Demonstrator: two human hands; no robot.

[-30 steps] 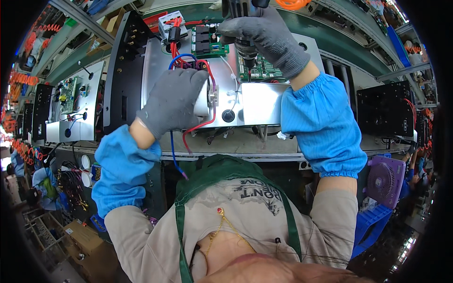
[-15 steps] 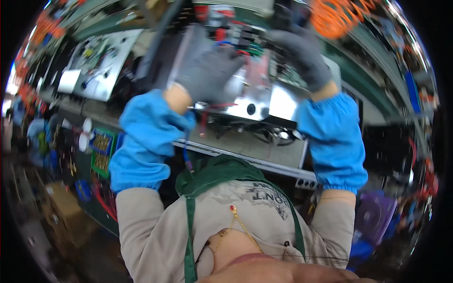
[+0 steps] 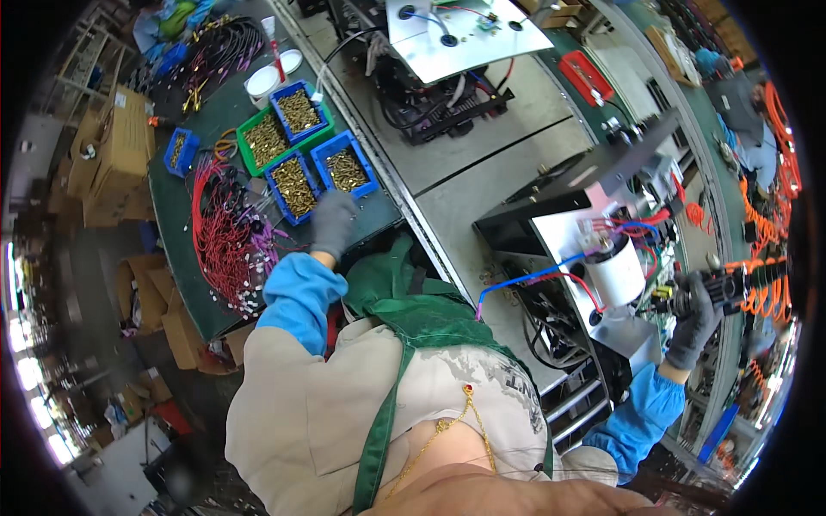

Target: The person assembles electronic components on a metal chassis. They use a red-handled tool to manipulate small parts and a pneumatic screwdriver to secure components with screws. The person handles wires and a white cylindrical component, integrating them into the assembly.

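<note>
My left hand, in a grey glove, is at the near edge of a blue bin of small brass-coloured screws. Its fingers are smeared, so their grip cannot be made out. Beside that bin is a second blue bin of similar screws. At the right, my gloved right hand is closed round a black cylindrical power screwdriver. This tool is next to an open metal chassis bearing a white cylinder. Blue and red wires stick out of the chassis toward me.
A green tray and another blue bin hold more brass parts. Red wire bundles lie on the left bench. A second chassis with a white panel stands farther along the line. Orange coiled hoses hang at right.
My view has swung left. My left hand has gone from the chassis to the screw bins. My right hand stays by the chassis, now plainly round the power screwdriver.
</note>
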